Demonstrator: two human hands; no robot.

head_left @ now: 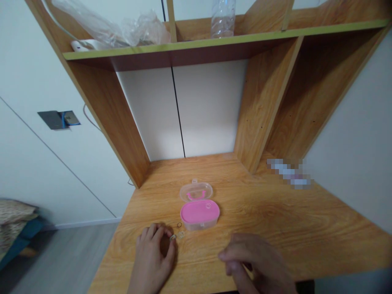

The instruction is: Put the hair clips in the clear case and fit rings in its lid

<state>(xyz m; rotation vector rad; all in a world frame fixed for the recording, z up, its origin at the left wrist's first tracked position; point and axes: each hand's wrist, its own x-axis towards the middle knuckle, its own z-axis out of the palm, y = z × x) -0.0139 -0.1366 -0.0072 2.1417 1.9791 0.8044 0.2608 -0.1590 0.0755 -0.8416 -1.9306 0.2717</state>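
Pale thin round rings (181, 234) lie at two o'clock from the nearly pinched left hand (154, 251); the right hand (255, 259) curls loosely; either's hold is unclear.

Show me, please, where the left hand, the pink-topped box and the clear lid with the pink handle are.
Left hand (153, 251): head view, back of the hand.
Pink-topped box (199, 211): head view, pink top.
Clear lid (196, 188): head view, clear panel above the handle.
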